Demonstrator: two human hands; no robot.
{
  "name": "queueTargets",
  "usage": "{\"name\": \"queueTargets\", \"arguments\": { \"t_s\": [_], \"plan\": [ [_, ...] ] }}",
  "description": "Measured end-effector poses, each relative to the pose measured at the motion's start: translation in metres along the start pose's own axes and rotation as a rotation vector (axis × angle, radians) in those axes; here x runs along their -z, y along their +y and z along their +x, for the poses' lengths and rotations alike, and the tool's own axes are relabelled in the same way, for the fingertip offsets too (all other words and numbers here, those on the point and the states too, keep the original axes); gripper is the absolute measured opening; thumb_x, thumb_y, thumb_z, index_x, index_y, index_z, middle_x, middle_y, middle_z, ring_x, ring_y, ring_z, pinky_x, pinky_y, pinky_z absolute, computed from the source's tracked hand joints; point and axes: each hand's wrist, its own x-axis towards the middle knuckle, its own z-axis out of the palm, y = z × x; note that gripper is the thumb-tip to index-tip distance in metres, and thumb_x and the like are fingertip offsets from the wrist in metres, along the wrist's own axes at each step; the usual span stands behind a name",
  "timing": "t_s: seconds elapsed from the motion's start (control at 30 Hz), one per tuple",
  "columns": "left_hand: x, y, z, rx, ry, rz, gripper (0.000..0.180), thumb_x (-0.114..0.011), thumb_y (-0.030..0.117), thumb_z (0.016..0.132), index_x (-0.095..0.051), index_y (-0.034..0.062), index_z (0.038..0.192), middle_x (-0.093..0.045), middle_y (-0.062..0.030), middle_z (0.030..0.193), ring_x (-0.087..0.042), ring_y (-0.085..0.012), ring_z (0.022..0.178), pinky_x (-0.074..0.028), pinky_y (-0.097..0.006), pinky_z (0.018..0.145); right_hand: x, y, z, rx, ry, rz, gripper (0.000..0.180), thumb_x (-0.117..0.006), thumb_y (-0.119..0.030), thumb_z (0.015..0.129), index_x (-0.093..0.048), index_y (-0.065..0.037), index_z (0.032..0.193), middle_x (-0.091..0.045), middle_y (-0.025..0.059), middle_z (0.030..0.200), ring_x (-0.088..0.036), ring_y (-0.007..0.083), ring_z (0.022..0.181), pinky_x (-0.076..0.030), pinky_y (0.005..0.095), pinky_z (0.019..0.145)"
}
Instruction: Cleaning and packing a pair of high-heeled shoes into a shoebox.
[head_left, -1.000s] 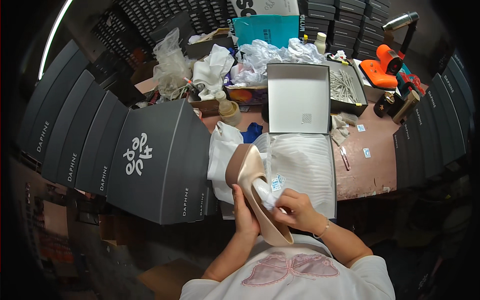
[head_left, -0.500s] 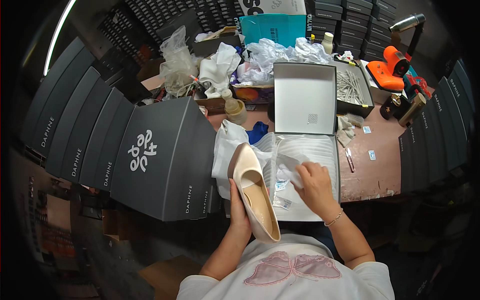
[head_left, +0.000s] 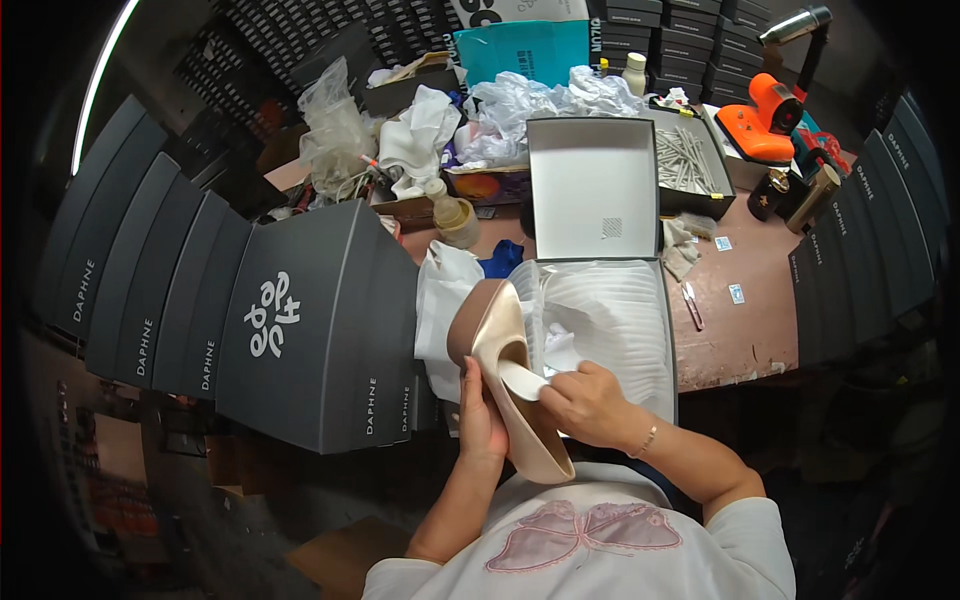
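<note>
Shoe (head_left: 541, 440) clasped in partly hidden left hand (head_left: 482, 422), white pad (head_left: 520, 382) pinched in right hand (head_left: 588, 405), inner end unseen

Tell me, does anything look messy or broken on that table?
Yes, a bit. The table looks chipped along its front edge, at the right. Two small paper squares lie loose there, and crumpled white wrapping is heaped at the back. The shoe in the left hand shows no clear damage.

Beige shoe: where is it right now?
In the head view, the beige shoe is near lower centre, in the left hand, by the open box's near left corner; the right hand is at its opening.
</note>
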Motion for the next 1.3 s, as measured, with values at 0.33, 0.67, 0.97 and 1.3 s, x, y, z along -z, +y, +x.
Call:
{"name": "queueTargets", "arguments": {
  "t_s": [0.33,0.67,0.97,1.3],
  "plan": [
    [-0.013,-0.028,0.001,-0.54,-0.165,0.307,0.066,-0.051,0.058,0.094,-0.035,0.0116,0.138,-0.051,-0.0086,0.125,-0.057,-0.023,0.108,-0.051,-0.039,0.09,0.013,-0.001,0.009,-0.815,0.235,1.962,0.069,-0.064,-0.026,0.095,-0.027,-0.007,0.15,-0.057,0.0123,0.126,-0.061,0.0191,0.106,-0.049,0.0305,0.093],
    [-0.038,0.029,-0.029,-1.018,-0.565,0.836,0.119,-0.083,0.054,0.068,-0.016,0.0027,0.151,-0.022,-0.0188,0.154,-0.025,-0.0337,0.143,-0.021,-0.048,0.116,0.049,-0.012,0.01,-0.856,0.315,2.099,0.066,-0.063,-0.012,0.093,-0.03,-0.005,0.149,-0.053,0.0114,0.134,-0.056,0.021,0.119,-0.047,0.0355,0.101],
    [-0.037,0.004,-0.027,-1.043,-0.827,0.543,0.073,-0.091,0.043,0.062,-0.052,0.0039,0.108,-0.062,-0.0169,0.107,-0.062,-0.0304,0.1,-0.047,-0.051,0.095,0.055,-0.025,-0.018,-0.463,-0.11,1.647,0.059,-0.061,-0.003,0.088,-0.043,-0.003,0.145,-0.05,0.0119,0.14,-0.048,0.02,0.126,-0.039,0.0307,0.104],
    [-0.042,0.063,-0.02,-0.325,-0.613,0.634,0.064,-0.085,0.045,0.071,-0.053,0.0037,0.107,-0.064,-0.0091,0.095,-0.063,-0.0153,0.09,-0.053,-0.031,0.081,0.098,-0.029,-0.024,-0.289,-0.487,1.063,0.052,-0.062,-0.017,0.095,-0.045,-0.004,0.142,-0.053,0.018,0.134,-0.049,0.0287,0.128,-0.038,0.0317,0.105]
  ]
}}
